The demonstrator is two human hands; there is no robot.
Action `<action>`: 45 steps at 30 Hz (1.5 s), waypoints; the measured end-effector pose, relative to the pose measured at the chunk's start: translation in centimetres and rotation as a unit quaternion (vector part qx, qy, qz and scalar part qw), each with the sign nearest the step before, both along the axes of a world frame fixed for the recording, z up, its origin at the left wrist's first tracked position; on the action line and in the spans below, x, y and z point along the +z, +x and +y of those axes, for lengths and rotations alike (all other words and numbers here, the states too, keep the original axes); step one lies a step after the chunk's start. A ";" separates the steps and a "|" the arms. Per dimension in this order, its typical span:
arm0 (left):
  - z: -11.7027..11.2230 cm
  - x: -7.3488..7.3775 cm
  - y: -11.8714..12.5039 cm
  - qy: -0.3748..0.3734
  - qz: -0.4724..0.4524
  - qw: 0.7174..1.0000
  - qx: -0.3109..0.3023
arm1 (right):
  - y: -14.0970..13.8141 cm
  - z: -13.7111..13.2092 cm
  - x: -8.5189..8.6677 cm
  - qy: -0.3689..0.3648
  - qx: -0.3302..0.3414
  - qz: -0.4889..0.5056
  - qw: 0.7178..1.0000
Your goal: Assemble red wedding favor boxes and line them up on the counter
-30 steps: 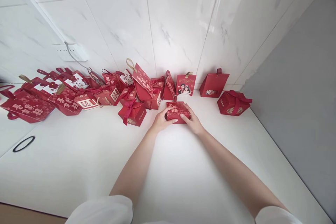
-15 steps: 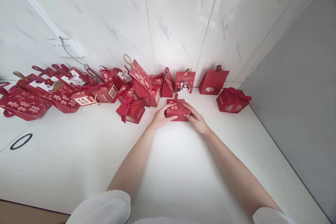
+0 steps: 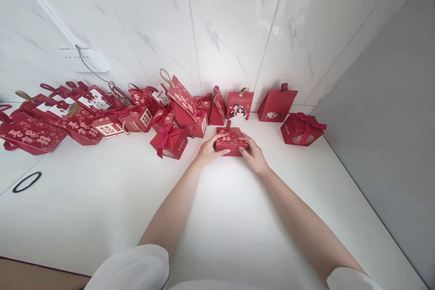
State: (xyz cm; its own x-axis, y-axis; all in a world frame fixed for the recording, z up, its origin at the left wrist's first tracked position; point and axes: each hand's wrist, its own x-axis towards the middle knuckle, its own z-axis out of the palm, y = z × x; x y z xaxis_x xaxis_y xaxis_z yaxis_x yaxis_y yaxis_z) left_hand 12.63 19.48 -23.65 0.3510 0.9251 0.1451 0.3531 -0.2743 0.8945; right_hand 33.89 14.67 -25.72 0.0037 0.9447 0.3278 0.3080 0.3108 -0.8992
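A small red gift box (image 3: 230, 140) with gold lettering rests on the white counter (image 3: 217, 217) near the back wall. My left hand (image 3: 207, 150) grips its left side, thumb along the front. My right hand (image 3: 252, 153) holds its right side, fingers curled over the front corner. Directly behind it stand a red box with a cartoon couple (image 3: 239, 106) and a narrow triangular red box (image 3: 218, 108). A red box with a ribbon bow (image 3: 169, 141) sits to the left of my left hand.
Several more red gift boxes and bags (image 3: 78, 115) crowd the back left along the tiled wall. Two red boxes (image 3: 277, 104) (image 3: 302, 129) stand at the back right by a grey wall. A wall socket with a cable (image 3: 86, 60) and a black ring (image 3: 26, 181) lie left.
The view has shifted slightly. My right hand has curled further round the box's right front corner; the box stays in place between both hands.
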 end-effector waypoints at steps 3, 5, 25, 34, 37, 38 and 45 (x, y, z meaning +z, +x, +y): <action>0.0 0.0 0.0 0.003 0.004 1.000 0.001 | 0.1 -0.1 0.0 0.010 -0.003 -0.018 1.000; 0.0 0.0 0.0 0.000 0.003 1.000 0.003 | 0.3 -0.1 0.1 0.005 0.020 -0.004 1.000; 0.0 0.0 0.0 0.012 -0.002 1.000 -0.005 | -0.1 -0.6 0.5 0.042 -0.041 -0.097 0.994; 0.0 0.0 0.0 0.022 0.021 0.999 -0.009 | -0.3 -0.6 0.7 0.048 -0.042 -0.117 0.991; 0.0 0.1 0.0 0.022 0.042 0.999 -0.008 | -0.3 -0.6 0.9 0.044 -0.043 -0.132 0.989; 0.0 0.1 0.0 0.023 0.046 0.999 -0.008 | -0.4 -0.6 0.9 0.043 -0.045 -0.139 0.988; -0.1 0.1 0.0 0.039 0.063 0.997 0.001 | -0.7 -0.9 1.0 0.090 -0.056 -0.150 0.983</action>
State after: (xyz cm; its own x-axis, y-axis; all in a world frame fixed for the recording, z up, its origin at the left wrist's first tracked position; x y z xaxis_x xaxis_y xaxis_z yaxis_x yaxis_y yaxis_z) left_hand 12.64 19.37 -23.55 0.3683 0.9136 0.1720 0.4627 -0.3406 0.8184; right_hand 33.19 13.79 -24.68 -0.0181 0.8707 0.4914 0.5920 0.4054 -0.6966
